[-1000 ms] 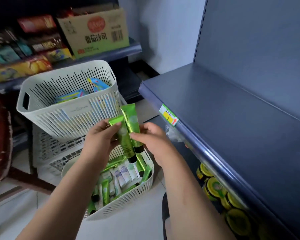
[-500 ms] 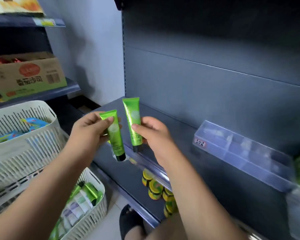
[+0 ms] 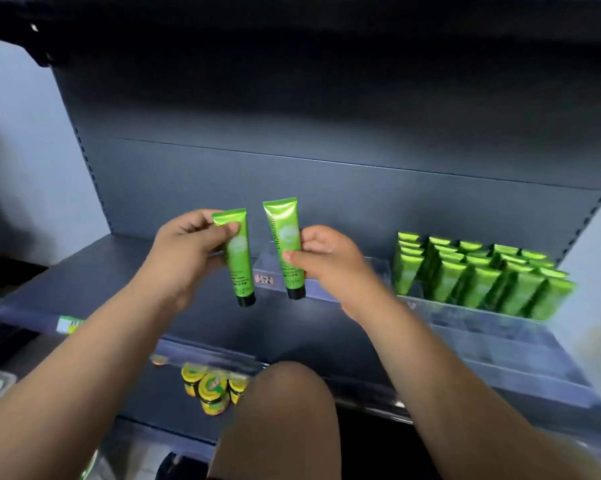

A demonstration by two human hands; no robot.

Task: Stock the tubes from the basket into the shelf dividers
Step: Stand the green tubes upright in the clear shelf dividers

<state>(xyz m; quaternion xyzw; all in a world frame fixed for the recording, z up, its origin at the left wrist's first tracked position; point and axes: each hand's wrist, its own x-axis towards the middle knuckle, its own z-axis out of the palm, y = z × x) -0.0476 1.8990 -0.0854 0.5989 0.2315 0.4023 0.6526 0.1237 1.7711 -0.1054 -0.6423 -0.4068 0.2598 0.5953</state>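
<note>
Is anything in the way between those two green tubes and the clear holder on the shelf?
No, nothing visible blocks them. The left hand holds the left tube, the right hand the right tube, caps down, in front of the clear divider. The stocked tubes stand further right.

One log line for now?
left hand: holds left tube | right hand: holds right tube | both caps down | stocked tubes: shelf right

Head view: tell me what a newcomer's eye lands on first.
Centre frame, the left hand pinches the left green tube and the right hand the right green tube, both caps down in front of the dark shelf. To the right, stocked green tubes stand packed in the clear dividers. Below, yellow-lidded jars sit on the lower shelf.
</note>
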